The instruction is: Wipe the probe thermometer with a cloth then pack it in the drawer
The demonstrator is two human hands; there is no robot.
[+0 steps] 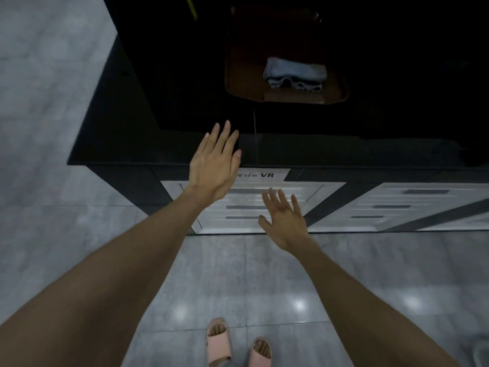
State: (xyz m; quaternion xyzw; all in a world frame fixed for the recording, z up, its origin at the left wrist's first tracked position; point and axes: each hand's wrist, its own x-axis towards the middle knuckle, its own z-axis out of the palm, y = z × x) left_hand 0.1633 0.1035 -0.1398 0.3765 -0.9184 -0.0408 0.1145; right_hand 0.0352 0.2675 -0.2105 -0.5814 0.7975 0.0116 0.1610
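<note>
I see both hands empty, fingers spread: left hand [215, 165] over the black countertop's [158, 107] front edge, right hand [284, 221] before the white drawers [264, 205]. Folded cloth [295, 74] lies on a brown tray [243, 75] toward the back edge. I cannot find the thermometer.

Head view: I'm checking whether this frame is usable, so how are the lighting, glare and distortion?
Head view: the black countertop is underexposed, only the folded cloth on the brown tray reading clearly; ceiling lights glare on the floor tiles; wide-angle distortion stretches both forearms and bends the drawer fronts.
</note>
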